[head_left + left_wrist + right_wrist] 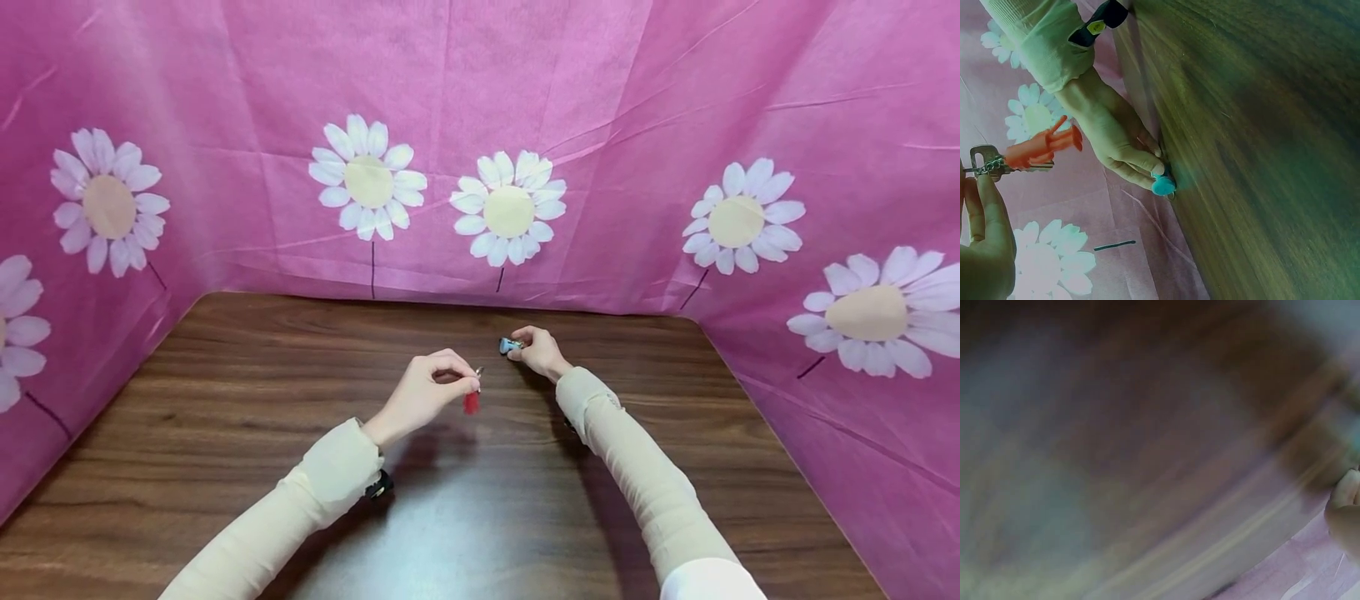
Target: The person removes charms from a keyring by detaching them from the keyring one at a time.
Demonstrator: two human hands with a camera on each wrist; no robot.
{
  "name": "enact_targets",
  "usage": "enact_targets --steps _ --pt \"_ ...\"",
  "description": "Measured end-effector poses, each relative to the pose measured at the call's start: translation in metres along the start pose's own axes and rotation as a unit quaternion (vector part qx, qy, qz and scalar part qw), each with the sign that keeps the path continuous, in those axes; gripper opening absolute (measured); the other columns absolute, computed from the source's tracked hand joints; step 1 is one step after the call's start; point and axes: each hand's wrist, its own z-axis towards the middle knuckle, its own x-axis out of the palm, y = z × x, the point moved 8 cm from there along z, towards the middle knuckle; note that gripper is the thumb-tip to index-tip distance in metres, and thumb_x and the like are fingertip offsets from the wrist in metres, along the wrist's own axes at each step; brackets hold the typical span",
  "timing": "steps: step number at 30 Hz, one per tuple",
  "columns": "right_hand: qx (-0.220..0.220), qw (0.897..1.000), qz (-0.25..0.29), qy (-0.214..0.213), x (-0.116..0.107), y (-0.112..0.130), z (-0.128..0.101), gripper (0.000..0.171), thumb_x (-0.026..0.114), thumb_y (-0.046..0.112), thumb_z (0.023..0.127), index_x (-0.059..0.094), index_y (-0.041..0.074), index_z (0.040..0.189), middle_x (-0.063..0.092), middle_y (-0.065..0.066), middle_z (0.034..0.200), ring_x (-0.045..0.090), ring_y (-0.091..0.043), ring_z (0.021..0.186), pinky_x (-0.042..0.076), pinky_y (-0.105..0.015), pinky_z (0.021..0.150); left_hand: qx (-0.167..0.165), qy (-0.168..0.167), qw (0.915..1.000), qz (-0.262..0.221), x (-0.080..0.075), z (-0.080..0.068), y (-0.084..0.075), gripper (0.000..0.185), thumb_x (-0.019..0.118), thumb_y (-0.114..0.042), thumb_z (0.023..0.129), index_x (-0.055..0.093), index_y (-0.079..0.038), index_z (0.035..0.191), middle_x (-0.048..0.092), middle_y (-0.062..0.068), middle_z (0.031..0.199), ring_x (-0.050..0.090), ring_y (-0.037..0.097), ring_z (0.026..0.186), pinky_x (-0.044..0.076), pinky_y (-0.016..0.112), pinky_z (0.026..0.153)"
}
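My left hand [427,387] pinches a key [985,159] between thumb and fingertips, above the table. From the key's short chain dangles a red figure-shaped charm [471,403], which looks orange in the left wrist view. Farther back and to the right, my right hand [542,353] pinches a small light-blue object [509,346] close over the tabletop. In the left wrist view that blue object [1163,184] shows a rounded teal face; its kind I cannot tell. Only part of the right hand [1344,515] enters the right wrist view, which is heavily blurred.
Both hands are over a dark wood-grain table [225,400]. A pink cloth [450,75] printed with white daisies hangs along its back and sides. Dark wrist straps [380,485] sit around the cream sleeves [645,475].
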Motion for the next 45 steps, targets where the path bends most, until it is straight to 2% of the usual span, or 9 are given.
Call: enact_targets --steps 3,9,13,19,21,29,37,41,45 --pt "0.008 1.0 0.008 0.001 -0.001 0.0 -0.001 0.038 0.068 0.01 0.08 0.057 0.001 0.115 0.061 -0.018 0.11 0.056 -0.026 0.096 0.046 -0.029 0.079 0.002 0.0 1.0 0.001 0.0 0.001 0.004 0.005 0.063 0.001 0.082 0.066 0.005 0.081 0.059 0.017 0.08 0.06 0.044 0.074 0.052 0.026 0.068" --pt "0.008 1.0 0.004 -0.025 -0.01 0.005 -0.009 0.032 0.064 0.009 0.082 0.059 -0.001 0.111 0.064 -0.018 0.103 0.06 -0.024 0.09 0.047 -0.025 0.074 -0.006 0.004 0.9999 -0.011 0.0 0.008 0.023 0.005 0.063 -0.003 0.084 0.066 0.0 0.086 0.062 0.022 0.076 0.062 0.039 0.067 0.05 0.024 0.063" --pt "0.002 0.999 0.001 -0.039 -0.014 0.011 -0.016 0.03 0.062 0.009 0.083 0.059 -0.002 0.111 0.065 -0.018 0.102 0.061 -0.025 0.09 0.048 -0.029 0.075 -0.008 0.002 0.9999 -0.009 -0.001 0.009 0.025 0.009 0.063 -0.005 0.084 0.066 0.002 0.089 0.064 0.023 0.075 0.063 0.034 0.066 0.051 0.026 0.064" --pt "-0.002 0.998 0.04 -0.053 -0.02 0.029 -0.03 0.031 0.061 0.009 0.085 0.059 0.0 0.114 0.062 -0.016 0.113 0.059 -0.026 0.099 0.047 -0.032 0.082 -0.008 -0.015 0.9998 0.002 -0.005 0.009 0.017 0.013 0.061 -0.002 0.085 0.066 0.007 0.094 0.068 0.022 0.088 0.066 0.018 0.077 0.053 0.04 0.08" --pt "-0.016 0.996 0.065 -0.055 -0.021 0.041 -0.037 0.029 0.061 0.008 0.084 0.061 0.0 0.112 0.063 -0.016 0.113 0.059 -0.025 0.099 0.048 -0.029 0.079 -0.005 -0.02 0.9998 0.002 -0.006 0.008 0.009 0.014 0.061 0.0 0.085 0.065 0.009 0.094 0.067 0.024 0.088 0.067 0.02 0.078 0.053 0.039 0.082" --pt "-0.086 0.987 0.131 -0.033 -0.022 0.086 -0.072 0.022 0.063 0.006 0.084 0.064 0.0 0.104 0.067 -0.016 0.103 0.062 -0.017 0.09 0.049 -0.021 0.073 0.004 -0.043 0.9985 0.034 -0.01 0.009 -0.004 0.014 0.061 0.0 0.084 0.066 0.008 0.094 0.067 0.025 0.085 0.065 0.034 0.078 0.053 0.027 0.074" --pt "-0.114 0.984 0.138 -0.008 -0.011 0.096 -0.108 0.017 0.064 0.005 0.082 0.067 0.001 0.099 0.067 -0.014 0.098 0.06 -0.011 0.084 0.048 -0.022 0.071 -0.02 -0.064 0.994 0.086 -0.01 0.011 -0.004 0.01 0.064 -0.003 0.083 0.066 0.005 0.088 0.067 0.022 0.081 0.056 0.008 0.065 0.045 0.021 0.062" --pt "-0.111 0.986 0.127 0.001 0.002 0.091 -0.113 0.016 0.066 0.006 0.08 0.067 0.0 0.095 0.069 -0.013 0.093 0.062 -0.011 0.082 0.049 -0.022 0.072 -0.026 -0.082 0.9933 0.078 -0.01 0.013 0.003 0.009 0.065 -0.003 0.082 0.067 0.005 0.087 0.068 0.021 0.084 0.059 0.016 0.07 0.045 0.021 0.064" --pt "-0.105 0.986 0.128 -0.01 0.011 0.089 -0.113 0.016 0.072 0.011 0.076 0.069 0.004 0.09 0.071 -0.008 0.087 0.065 -0.012 0.08 0.051 -0.023 0.071 -0.038 -0.108 0.9921 0.052 -0.011 0.019 0.022 0.011 0.066 -0.008 0.082 0.068 0.002 0.088 0.069 0.013 0.084 0.061 0.013 0.073 0.049 0.023 0.065"
